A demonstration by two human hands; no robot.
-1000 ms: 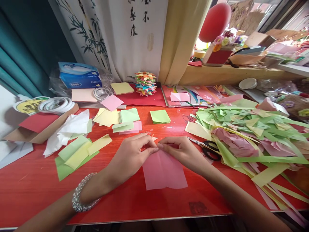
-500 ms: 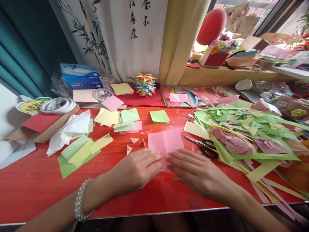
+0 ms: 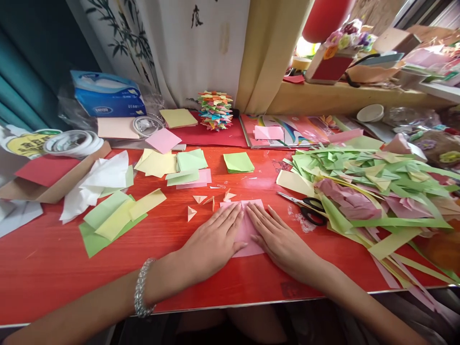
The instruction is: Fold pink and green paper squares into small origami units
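Your left hand point(image 3: 214, 239) and right hand point(image 3: 283, 238) press flat on the thin pink paper sheet point(image 3: 247, 235); uneven pushing could crease it.

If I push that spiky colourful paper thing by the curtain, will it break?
The spiky paper decoration is probably light, as it looks made of folded paper, so it may slide. Its little points could bend because they're thin and stick out. It might not roll, since it stands upright.
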